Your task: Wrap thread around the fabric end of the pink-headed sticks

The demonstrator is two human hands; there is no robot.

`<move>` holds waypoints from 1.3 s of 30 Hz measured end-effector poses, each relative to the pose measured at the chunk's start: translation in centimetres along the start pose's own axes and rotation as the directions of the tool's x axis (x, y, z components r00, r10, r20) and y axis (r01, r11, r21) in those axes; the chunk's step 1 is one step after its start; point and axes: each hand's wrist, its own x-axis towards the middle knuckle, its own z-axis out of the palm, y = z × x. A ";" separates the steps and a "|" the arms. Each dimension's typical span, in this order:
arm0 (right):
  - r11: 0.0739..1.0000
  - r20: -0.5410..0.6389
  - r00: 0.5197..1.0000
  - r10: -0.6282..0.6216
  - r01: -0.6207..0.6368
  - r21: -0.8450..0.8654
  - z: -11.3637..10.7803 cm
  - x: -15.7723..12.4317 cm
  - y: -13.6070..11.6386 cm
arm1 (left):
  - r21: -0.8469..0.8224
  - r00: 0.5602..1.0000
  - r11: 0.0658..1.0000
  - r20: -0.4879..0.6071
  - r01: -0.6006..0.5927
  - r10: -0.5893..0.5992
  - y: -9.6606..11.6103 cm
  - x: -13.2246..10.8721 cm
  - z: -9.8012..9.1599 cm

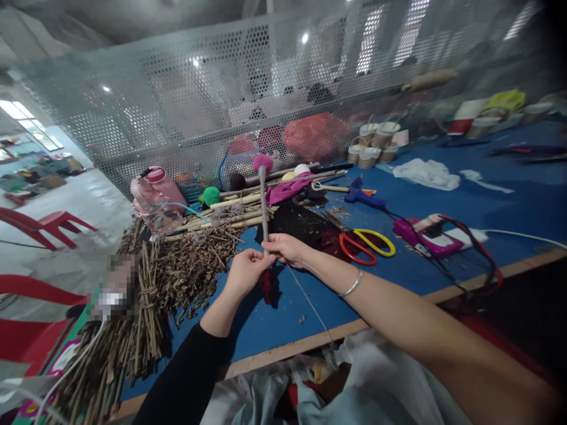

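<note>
My left hand (245, 270) and my right hand (287, 248) both pinch a thin stick (264, 203) that stands upright above the blue table (443, 260). The stick carries a pink fuzzy ball (263, 162) at its top. A dark red piece (267, 283) hangs at the stick's lower end below my left hand. A thin wire or thread (310, 307) runs from my right hand down toward the table's near edge. My right wrist wears a silver bangle (352, 285).
Bundles of dry twigs (146, 295) lie at the left. More ball-tipped sticks (266, 189), dark fabric (301, 224), red and yellow scissors (365, 243), a blue glue gun (361, 195), a pink device (420, 239), cups (374, 144) and a perforated metal screen (221, 88) lie beyond. Red chairs (39, 224) stand left.
</note>
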 end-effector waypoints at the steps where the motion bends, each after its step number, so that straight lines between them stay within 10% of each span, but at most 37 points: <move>1: 1.000 -0.004 1.000 -0.001 0.001 0.006 0.1 0.0 -0.1 | 0.006 1.000 1.000 -0.008 -0.016 0.016 -0.1 0.1 -0.1; 10: 0.991 0.183 0.982 0.055 -0.076 0.109 -1.2 -0.2 -1.0 | -0.437 0.928 0.844 0.333 0.310 -0.168 0.6 -0.1 -0.1; 17: 0.999 0.057 0.997 0.047 -0.046 -0.013 -0.7 0.2 -0.1 | 0.041 1.000 0.999 0.000 0.024 -0.024 -0.1 0.1 -0.1; 27: 1.000 0.142 0.990 0.021 -0.019 -0.014 -0.7 -0.1 -0.7 | -0.378 0.968 0.902 0.216 0.206 -0.131 0.1 0.3 -0.1; 39: 0.981 -0.135 0.984 0.118 -0.136 -0.138 0.8 -1.6 -0.6 | -0.417 0.997 0.907 0.003 0.069 -0.074 -0.4 0.1 1.0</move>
